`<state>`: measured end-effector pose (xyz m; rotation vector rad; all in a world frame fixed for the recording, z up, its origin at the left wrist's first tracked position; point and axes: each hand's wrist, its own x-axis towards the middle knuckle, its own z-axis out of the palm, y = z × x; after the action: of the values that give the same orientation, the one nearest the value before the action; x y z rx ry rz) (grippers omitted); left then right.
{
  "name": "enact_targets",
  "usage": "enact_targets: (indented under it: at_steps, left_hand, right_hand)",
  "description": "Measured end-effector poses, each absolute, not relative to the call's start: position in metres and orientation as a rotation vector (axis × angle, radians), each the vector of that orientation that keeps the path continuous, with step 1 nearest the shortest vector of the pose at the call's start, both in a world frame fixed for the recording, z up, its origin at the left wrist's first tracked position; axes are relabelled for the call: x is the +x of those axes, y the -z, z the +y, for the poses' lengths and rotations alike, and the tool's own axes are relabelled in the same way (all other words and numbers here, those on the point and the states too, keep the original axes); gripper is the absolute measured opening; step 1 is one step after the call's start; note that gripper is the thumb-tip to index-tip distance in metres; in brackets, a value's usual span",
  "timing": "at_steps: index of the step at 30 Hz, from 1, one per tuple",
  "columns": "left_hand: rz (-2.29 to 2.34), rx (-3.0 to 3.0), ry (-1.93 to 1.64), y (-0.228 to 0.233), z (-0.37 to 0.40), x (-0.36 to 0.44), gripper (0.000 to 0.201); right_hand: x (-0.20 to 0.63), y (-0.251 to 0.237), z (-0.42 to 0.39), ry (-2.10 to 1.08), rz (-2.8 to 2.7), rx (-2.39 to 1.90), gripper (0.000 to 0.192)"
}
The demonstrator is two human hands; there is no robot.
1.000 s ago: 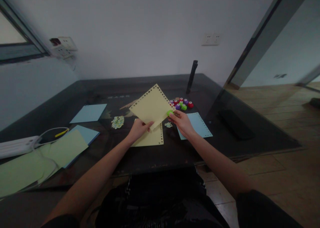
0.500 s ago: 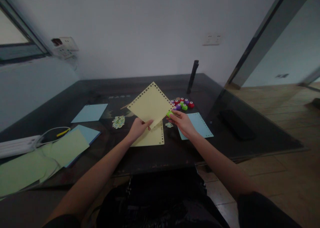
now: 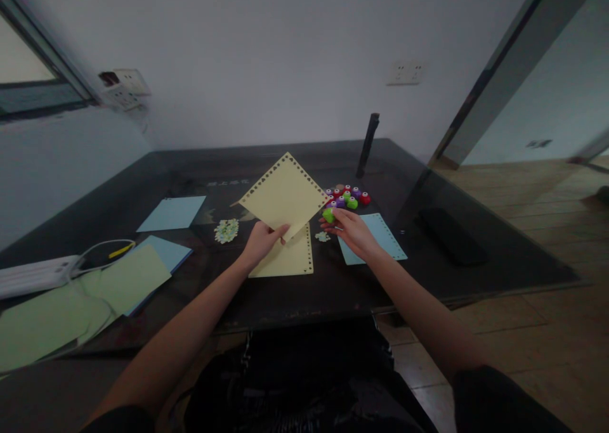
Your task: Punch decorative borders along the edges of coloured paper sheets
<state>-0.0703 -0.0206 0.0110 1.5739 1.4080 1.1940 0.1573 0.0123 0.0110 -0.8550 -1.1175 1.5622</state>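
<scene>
Pale yellow hole-edged paper sheet (image 3: 284,194), pinched by left hand (image 3: 261,241), stands diamond-wise, corner up; right hand (image 3: 351,230) grips a small green punch (image 3: 328,215).

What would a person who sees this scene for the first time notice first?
Probably the pale yellow sheet with holes punched along its edges, held up over the middle of the dark table by the left hand. Just right of it, the right hand grips a small green punch, in front of a bright cluster of red, purple and green punches.
</scene>
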Motion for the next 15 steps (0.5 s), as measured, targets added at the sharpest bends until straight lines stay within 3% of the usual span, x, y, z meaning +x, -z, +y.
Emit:
enact_targets:
  at_steps: [10,15]
  left_hand:
    - [1.417,1.578,-1.165,-0.01,-0.02,-0.071,0.023]
    - [1.392,1.557,-1.188,-0.004,-0.016,-0.074,0.021]
  right_hand:
    - [0.16,-0.016,0.013,-1.631,-1.112,-0.956,0.036]
    - [0.16,-0.013,0.014,-1.437,-1.341,-1.061,0.042]
